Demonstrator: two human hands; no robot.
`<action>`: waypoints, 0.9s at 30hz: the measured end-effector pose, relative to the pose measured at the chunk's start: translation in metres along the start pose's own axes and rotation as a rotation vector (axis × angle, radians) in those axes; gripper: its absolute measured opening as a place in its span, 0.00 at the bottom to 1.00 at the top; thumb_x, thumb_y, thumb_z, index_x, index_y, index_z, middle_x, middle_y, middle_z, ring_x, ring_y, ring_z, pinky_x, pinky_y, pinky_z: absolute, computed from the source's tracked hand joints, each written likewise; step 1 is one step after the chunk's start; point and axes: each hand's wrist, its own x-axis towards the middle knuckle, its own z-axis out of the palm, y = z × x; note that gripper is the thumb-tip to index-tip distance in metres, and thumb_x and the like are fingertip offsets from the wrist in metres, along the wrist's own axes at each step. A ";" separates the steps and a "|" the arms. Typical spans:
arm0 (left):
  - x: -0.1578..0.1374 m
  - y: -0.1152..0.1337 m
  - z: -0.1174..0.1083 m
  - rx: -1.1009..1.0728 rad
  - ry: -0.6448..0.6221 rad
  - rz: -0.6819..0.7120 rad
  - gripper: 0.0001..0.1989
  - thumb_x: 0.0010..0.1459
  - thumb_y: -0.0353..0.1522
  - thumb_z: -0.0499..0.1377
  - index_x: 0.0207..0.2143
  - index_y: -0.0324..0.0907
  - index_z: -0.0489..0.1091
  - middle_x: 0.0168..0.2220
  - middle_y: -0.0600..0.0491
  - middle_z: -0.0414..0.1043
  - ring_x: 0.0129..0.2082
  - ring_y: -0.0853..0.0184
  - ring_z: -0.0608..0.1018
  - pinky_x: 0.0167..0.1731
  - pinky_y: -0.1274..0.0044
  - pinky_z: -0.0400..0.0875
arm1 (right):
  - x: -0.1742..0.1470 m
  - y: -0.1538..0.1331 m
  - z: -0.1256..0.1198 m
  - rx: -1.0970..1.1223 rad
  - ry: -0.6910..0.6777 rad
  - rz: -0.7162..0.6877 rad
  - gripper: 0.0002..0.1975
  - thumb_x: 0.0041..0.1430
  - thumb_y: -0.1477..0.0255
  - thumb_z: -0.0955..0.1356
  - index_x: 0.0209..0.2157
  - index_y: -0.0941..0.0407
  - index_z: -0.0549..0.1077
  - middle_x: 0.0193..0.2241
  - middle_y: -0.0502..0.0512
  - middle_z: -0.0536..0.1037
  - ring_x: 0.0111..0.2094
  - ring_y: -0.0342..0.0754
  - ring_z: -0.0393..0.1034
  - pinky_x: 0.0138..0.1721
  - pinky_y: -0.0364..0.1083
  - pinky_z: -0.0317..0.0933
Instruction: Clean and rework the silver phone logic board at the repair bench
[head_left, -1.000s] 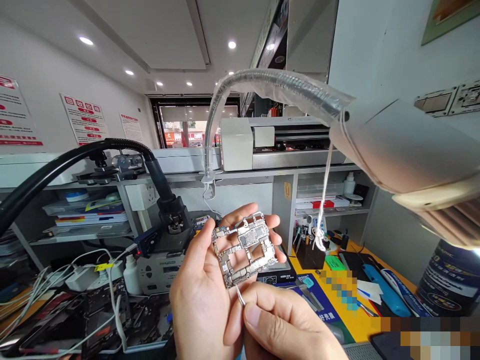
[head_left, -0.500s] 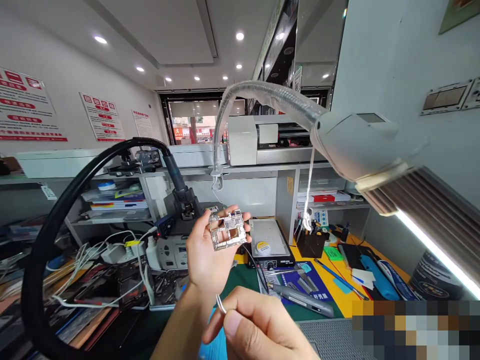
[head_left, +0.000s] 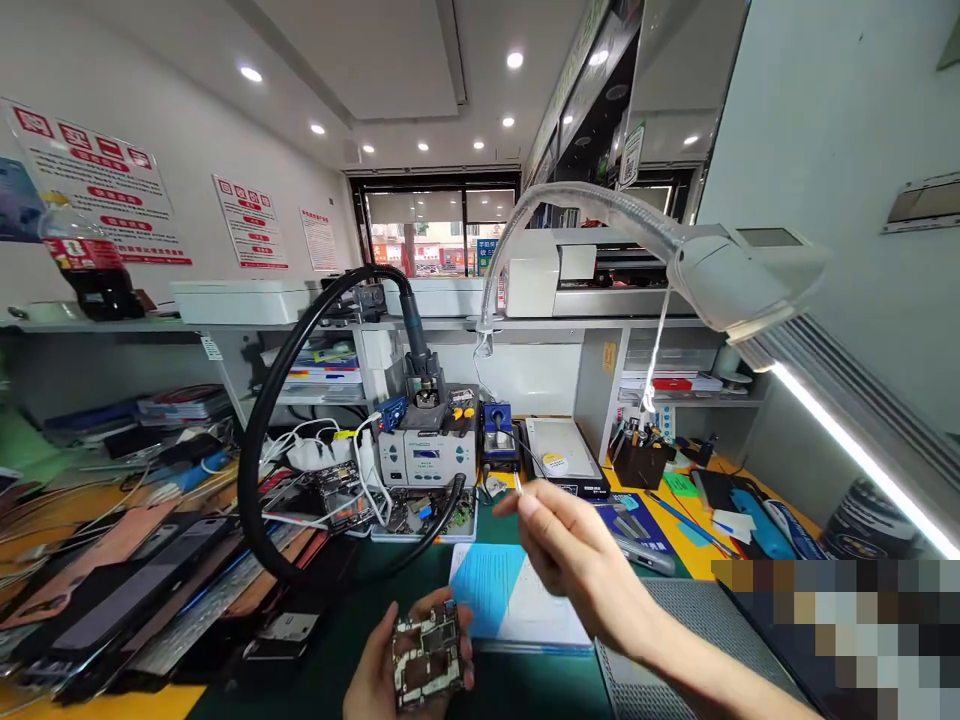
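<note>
My left hand [head_left: 372, 672] is low in front of me, its fingers wrapped round the edges of a phone circuit board [head_left: 439, 634]. The board's silver shields and cut-out face up towards me. Higher and to the right, my right hand [head_left: 574, 550] pinches a pair of thin metal tweezers [head_left: 517, 482] between thumb and forefinger. Only the bright tips show; the rest is hidden in the hand. Below the right hand lies a blue and white booklet [head_left: 491, 590] on the green mat [head_left: 345, 650].
A hot air station [head_left: 427, 462] stands at the back, its black hose [head_left: 259, 440] looping across the left. Phone parts [head_left: 165, 600] pile up on the left. A lit lamp [head_left: 862, 450] hangs at the right over a pen holder [head_left: 637, 462]. A grey textured pad [head_left: 675, 620] lies front right.
My left hand has come down with the circuit board, towards the mat. My right hand has moved up and forward with the tweezers. The view has turned to the left.
</note>
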 end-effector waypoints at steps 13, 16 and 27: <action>-0.011 -0.003 -0.015 -0.082 -0.221 -0.016 0.19 0.63 0.37 0.55 0.43 0.30 0.75 0.41 0.33 0.77 0.34 0.56 0.78 0.33 0.66 0.72 | 0.001 0.100 -0.110 -0.117 0.432 0.059 0.21 0.58 0.56 0.64 0.42 0.59 0.70 0.17 0.40 0.55 0.15 0.37 0.39 0.16 0.41 0.34; -0.012 -0.003 -0.014 -0.077 -0.224 -0.003 0.19 0.62 0.38 0.54 0.42 0.30 0.75 0.40 0.34 0.77 0.33 0.56 0.78 0.32 0.66 0.72 | -0.005 0.112 -0.120 -0.101 0.454 0.053 0.20 0.58 0.56 0.64 0.41 0.59 0.70 0.18 0.40 0.55 0.15 0.37 0.39 0.17 0.41 0.33; -0.011 -0.004 -0.014 -0.074 -0.195 0.003 0.18 0.61 0.37 0.55 0.42 0.30 0.76 0.40 0.35 0.78 0.33 0.56 0.79 0.33 0.66 0.73 | -0.004 0.120 -0.109 -0.268 0.374 0.079 0.19 0.57 0.55 0.66 0.30 0.58 0.72 0.16 0.42 0.56 0.16 0.38 0.45 0.17 0.41 0.39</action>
